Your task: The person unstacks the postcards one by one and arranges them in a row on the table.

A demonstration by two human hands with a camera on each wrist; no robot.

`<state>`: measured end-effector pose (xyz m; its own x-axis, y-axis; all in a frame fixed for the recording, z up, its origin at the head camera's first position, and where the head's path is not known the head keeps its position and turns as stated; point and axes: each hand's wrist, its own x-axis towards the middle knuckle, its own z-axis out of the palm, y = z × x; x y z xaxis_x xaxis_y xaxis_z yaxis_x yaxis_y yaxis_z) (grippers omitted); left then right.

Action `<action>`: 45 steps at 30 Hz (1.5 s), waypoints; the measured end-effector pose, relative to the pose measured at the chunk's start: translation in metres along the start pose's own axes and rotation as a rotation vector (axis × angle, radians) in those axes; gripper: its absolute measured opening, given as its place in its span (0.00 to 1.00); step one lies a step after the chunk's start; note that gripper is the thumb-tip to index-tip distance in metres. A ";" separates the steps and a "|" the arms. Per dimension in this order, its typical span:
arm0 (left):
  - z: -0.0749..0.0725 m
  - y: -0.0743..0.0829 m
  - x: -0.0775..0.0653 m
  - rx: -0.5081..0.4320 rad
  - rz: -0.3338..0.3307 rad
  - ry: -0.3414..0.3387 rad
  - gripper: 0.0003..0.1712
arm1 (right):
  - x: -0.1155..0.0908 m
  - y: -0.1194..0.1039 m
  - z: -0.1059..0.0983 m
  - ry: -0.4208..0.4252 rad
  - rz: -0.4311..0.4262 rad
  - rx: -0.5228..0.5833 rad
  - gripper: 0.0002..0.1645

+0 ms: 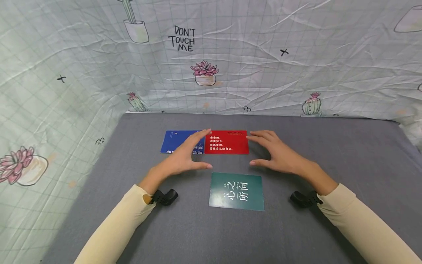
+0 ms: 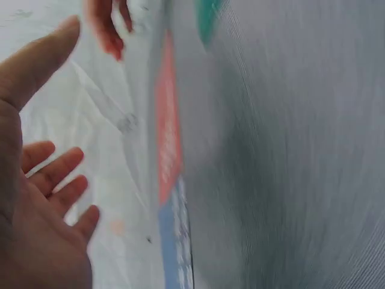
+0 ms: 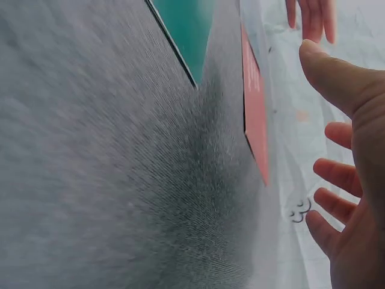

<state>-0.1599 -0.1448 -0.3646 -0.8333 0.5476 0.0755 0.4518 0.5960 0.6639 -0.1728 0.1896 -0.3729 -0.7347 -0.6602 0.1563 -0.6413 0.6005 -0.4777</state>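
Observation:
Three printed cards lie flat on the grey cloth. A blue card (image 1: 179, 141) and a red card (image 1: 227, 143) sit edge to edge at the back, and a dark green card (image 1: 236, 191) lies nearer, its white characters turned sideways. My left hand (image 1: 181, 156) hovers with thumb and fingers spread, partly hiding the blue card in the head view. On the other side my right hand (image 1: 278, 154) faces it, also spread, just right of the red card. Both wrist views show the palms holding nothing; a strip of the red card (image 3: 255, 108) shows in the right one.
Grey cloth (image 1: 204, 238) covers the table up to its back edge. Behind and to the left hangs a wrinkled pale curtain (image 1: 250, 73) with drawn cacti and succulents. A black wrist mount (image 1: 165, 198) sits on the left wrist, another (image 1: 303, 199) on the right.

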 end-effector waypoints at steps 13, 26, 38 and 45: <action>0.024 0.024 -0.041 -0.096 0.050 0.017 0.60 | -0.036 -0.028 0.005 0.023 -0.023 0.031 0.49; 0.053 0.028 -0.059 -0.050 0.043 -0.076 0.64 | -0.063 -0.051 0.026 0.027 -0.023 0.090 0.51; 0.065 0.019 -0.057 -0.029 0.010 -0.150 0.64 | -0.078 -0.053 0.045 0.019 0.037 0.095 0.56; 0.070 0.015 -0.056 -0.003 0.044 -0.117 0.63 | -0.082 -0.052 0.050 0.013 0.053 0.076 0.59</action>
<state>-0.0841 -0.1261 -0.4111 -0.7696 0.6383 0.0172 0.4860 0.5681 0.6641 -0.0684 0.1899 -0.4046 -0.7704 -0.6220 0.1398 -0.5828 0.5983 -0.5499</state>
